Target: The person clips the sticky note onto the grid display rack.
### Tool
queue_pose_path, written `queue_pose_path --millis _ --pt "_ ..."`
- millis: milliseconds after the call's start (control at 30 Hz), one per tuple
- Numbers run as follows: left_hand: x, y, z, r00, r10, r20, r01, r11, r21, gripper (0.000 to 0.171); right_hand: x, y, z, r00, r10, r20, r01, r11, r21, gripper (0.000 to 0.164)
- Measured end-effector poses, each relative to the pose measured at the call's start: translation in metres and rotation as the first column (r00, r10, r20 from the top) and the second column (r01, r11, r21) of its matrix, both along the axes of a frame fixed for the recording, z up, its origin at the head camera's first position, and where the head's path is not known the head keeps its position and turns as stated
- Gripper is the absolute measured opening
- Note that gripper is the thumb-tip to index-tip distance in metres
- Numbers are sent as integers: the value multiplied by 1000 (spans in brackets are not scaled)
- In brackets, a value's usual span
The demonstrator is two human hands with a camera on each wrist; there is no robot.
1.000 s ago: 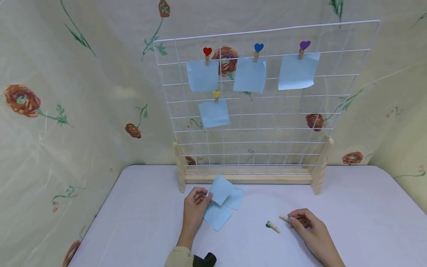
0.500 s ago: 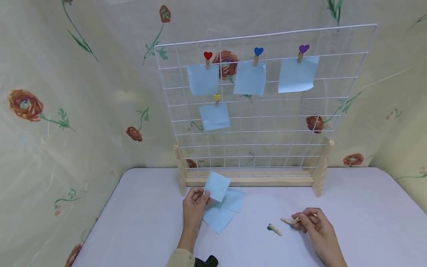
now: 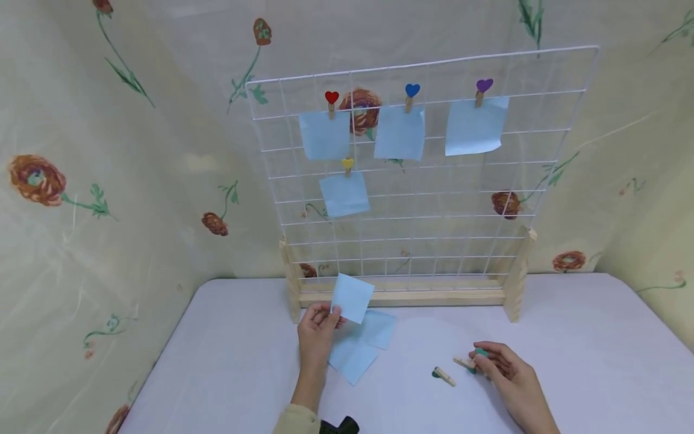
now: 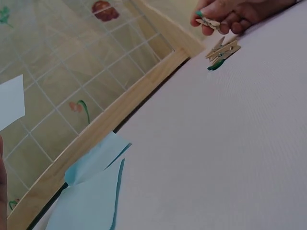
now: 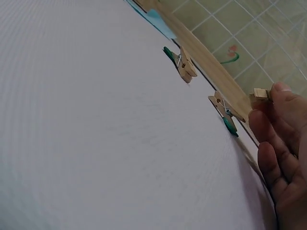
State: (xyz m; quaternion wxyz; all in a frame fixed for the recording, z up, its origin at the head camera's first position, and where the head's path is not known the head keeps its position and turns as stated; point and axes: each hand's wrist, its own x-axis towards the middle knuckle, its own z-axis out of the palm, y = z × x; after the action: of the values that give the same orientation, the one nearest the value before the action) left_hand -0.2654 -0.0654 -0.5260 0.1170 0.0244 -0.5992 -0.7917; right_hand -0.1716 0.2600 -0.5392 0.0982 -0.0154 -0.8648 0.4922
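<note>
My left hand (image 3: 314, 337) pinches a square of light blue note paper (image 3: 352, 298) at its lower left corner, raised above the table in front of the rack. Beneath it, more blue notes (image 3: 352, 361) lie overlapping on the tabletop. My right hand (image 3: 512, 377) holds a small wooden clothespin (image 5: 260, 94) with a green heart (image 3: 480, 352) between thumb and fingers. Two more clothespins with green hearts lie on the table: one clothespin (image 5: 224, 112) close by the right fingers, another clothespin (image 3: 444, 377) a little to the left.
A white wire grid (image 3: 434, 241) stands in a wooden base (image 3: 401, 298) at the table's back. Several blue notes (image 3: 400, 132) hang on it from clothespins with red, blue, purple and yellow hearts. Flowered cloth (image 3: 162, 241) surrounds the white table (image 3: 217, 361).
My left hand has lifted the blue note off the others and turned it more upright. My right hand has picked up a clothespin and turned it so its green heart points up.
</note>
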Motion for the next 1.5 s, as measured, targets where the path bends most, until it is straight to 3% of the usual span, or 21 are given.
queue_pose_path --millis 167,400,733,867,1033,1233,1500 --pt "0 3 3 1000 11 9 -11 1000 -14 30 -2 0 2 999 -24 -45 25 999 21 30" --pt "-4 13 9 999 -3 40 1 1000 29 29 -2 3 0 991 -62 -115 58 998 -35 27" --pt "-13 36 26 999 -40 -10 41 995 95 25 -11 -1 8 990 -9 -143 -7 994 -110 34" --pt "-17 45 31 998 -57 1 57 992 113 25 -20 -2 17 983 22 -183 -41 994 -105 35" --pt "-21 55 36 997 -78 -14 79 989 126 25 -31 -1 36 958 64 -279 -87 994 -72 30" --pt "-23 64 41 996 -87 -33 90 991 99 27 -39 -6 65 943 85 -321 -72 996 52 25" --pt "-28 72 52 993 -115 -16 116 987 115 32 -54 -14 96 913 159 -375 -84 974 209 21"
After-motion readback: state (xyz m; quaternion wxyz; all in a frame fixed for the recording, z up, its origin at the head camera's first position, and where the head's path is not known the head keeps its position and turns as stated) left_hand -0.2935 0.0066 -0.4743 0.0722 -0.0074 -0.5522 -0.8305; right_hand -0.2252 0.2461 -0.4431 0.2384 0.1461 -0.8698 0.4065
